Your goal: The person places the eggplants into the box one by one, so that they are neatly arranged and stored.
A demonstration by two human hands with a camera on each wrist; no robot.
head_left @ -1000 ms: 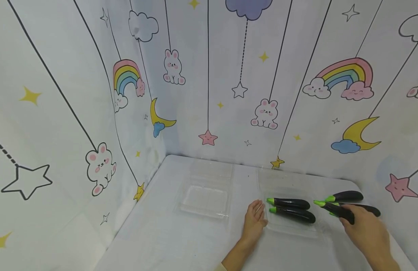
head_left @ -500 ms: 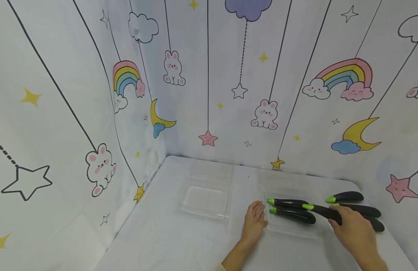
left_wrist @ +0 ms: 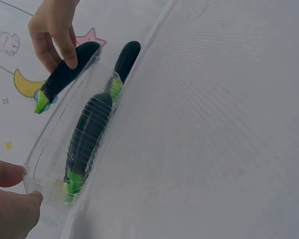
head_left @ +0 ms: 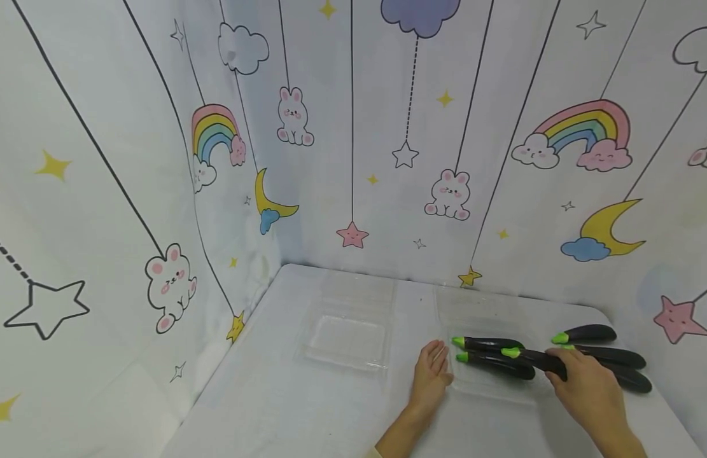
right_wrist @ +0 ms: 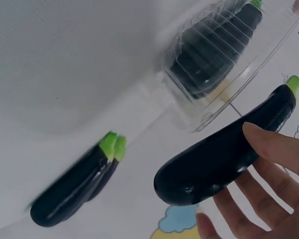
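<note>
One glossy, club-shaped eggplant [head_left: 535,360] is gripped by the right hand [head_left: 588,385] around its fat end, so the green stem is left poking over the clear ribbed plastic box [head_left: 490,395], where two more [head_left: 496,367] are lined up stems-left, probably to suit their length. The box's left end is touched by the left hand [head_left: 430,375], fingers pretty straight, seemingly so such light stuff can't slide. Three spares [head_left: 611,356] are left on the bench [head_left: 296,413], over to the right.
</note>
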